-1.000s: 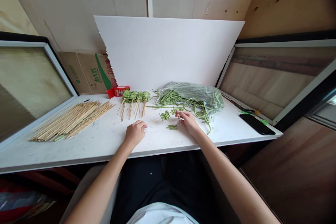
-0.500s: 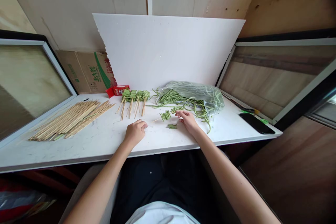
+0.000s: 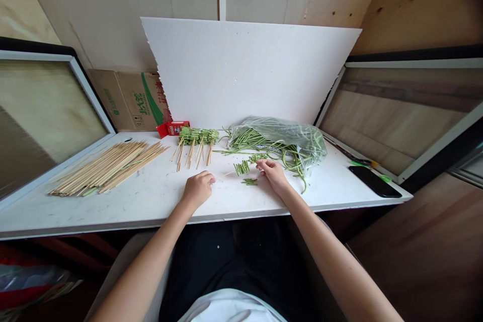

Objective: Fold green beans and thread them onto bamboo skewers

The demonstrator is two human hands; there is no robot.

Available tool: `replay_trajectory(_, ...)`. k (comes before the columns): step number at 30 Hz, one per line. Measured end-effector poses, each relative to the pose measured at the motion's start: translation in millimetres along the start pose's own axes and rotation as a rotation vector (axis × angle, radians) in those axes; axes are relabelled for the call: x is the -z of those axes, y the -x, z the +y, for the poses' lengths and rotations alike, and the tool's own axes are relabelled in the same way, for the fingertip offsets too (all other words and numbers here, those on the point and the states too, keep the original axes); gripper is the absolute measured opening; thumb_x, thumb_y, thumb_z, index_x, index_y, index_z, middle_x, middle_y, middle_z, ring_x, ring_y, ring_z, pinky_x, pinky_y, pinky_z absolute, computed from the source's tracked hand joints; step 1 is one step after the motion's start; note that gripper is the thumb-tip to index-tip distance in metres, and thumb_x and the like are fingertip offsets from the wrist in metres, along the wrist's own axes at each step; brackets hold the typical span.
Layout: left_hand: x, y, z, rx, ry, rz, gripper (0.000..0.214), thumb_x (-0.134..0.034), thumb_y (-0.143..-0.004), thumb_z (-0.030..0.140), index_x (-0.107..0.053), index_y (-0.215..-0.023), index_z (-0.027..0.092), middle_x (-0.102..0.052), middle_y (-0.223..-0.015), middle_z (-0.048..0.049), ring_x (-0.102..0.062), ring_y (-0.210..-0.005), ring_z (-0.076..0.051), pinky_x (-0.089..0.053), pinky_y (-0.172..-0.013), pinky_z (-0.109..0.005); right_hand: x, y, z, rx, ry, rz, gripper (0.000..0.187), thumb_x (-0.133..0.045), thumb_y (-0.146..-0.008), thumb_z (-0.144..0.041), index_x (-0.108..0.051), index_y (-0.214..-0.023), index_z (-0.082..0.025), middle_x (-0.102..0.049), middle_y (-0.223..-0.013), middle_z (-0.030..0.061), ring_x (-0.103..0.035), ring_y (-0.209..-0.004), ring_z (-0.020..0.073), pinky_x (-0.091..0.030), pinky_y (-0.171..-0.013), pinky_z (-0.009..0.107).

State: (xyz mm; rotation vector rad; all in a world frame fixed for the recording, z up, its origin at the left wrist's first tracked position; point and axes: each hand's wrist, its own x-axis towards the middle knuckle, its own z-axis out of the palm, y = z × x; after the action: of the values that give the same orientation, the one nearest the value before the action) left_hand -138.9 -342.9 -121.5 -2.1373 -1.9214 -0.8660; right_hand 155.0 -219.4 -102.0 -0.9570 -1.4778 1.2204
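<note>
My left hand [image 3: 198,190] is closed low over the table's front half, its fingertips in line with a thin bamboo skewer [image 3: 229,173]. The stretch of stick nearest those fingers fades into the white surface. Short cut green bean pieces [image 3: 240,167] sit side by side across the skewer. At its far right end, my right hand [image 3: 272,173] pinches thumb and fingers together; what lies between them is hidden. A few loose bean pieces [image 3: 249,181] lie just below, and more cut pieces [image 3: 257,157] lie behind the right fingers.
Finished bean skewers [image 3: 198,136] are lined up at the back beside a red box [image 3: 173,128]. Bare bamboo skewers [image 3: 109,168] spread on the left. A plastic bag of long beans [image 3: 279,136] lies back right; a black phone [image 3: 374,181] rests near the right edge.
The whole view has shifted slightly, so things appear a little further right. Both hands keep nearly the same places relative to the skewer and bean pieces.
</note>
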Motion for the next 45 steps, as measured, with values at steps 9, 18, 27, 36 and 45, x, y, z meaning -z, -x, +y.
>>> replay_trajectory(9,1.5,-1,1,0.013,-0.010,-0.028,0.030,-0.055,-0.081,0.001,-0.077,-0.084,0.021,-0.078,-0.092,-0.0030,-0.072,-0.082,-0.020,-0.048,-0.069,-0.028,-3,3,1,0.100,0.092,0.019,0.048,-0.079,-0.079,-0.065,-0.076,-0.082,-0.017,-0.075,-0.084,0.0086,-0.061,-0.074,0.0202,-0.044,-0.071,0.033)
replay_trajectory(18,2.7,-1,0,0.001,0.000,-0.034,0.029,-0.054,-0.085,0.003,-0.077,-0.083,0.022,-0.078,-0.091,-0.0035,-0.071,-0.081,-0.020,-0.048,-0.070,-0.028,-3,5,-1,0.100,0.129,-0.027,0.047,-0.074,-0.083,-0.066,-0.076,-0.083,-0.019,-0.076,-0.086,0.0078,-0.062,-0.077,0.0213,-0.046,-0.073,0.033)
replay_trajectory(27,1.6,0,0,-0.022,-0.005,-0.021,0.028,-0.054,-0.086,0.005,-0.076,-0.082,0.022,-0.078,-0.089,-0.0035,-0.070,-0.080,-0.020,-0.047,-0.069,-0.028,-7,9,-6,0.090,0.077,-0.066,0.045,-0.077,-0.081,-0.064,-0.073,-0.079,-0.019,-0.072,-0.079,0.0052,-0.060,-0.073,0.0198,-0.046,-0.075,0.032)
replay_trajectory(36,1.4,0,3,-0.038,0.002,-0.016,0.027,-0.054,-0.087,0.006,-0.076,-0.082,0.022,-0.077,-0.087,-0.0038,-0.070,-0.078,-0.020,-0.047,-0.068,-0.028,-14,11,-5,0.056,0.076,-0.141,0.051,-0.078,-0.078,-0.069,-0.072,-0.078,-0.019,-0.071,-0.078,0.0056,-0.061,-0.075,0.0205,-0.048,-0.075,0.032)
replay_trajectory(45,1.2,0,2,-0.017,0.029,0.006,0.027,-0.054,-0.090,0.007,-0.076,-0.088,0.022,-0.080,-0.095,-0.0034,-0.073,-0.084,-0.020,-0.050,-0.072,-0.029,-8,12,-15,0.042,0.131,-0.133,0.054,-0.073,-0.083,-0.072,-0.074,-0.083,-0.018,-0.069,-0.077,0.0045,-0.057,-0.070,0.0183,-0.043,-0.068,0.031)
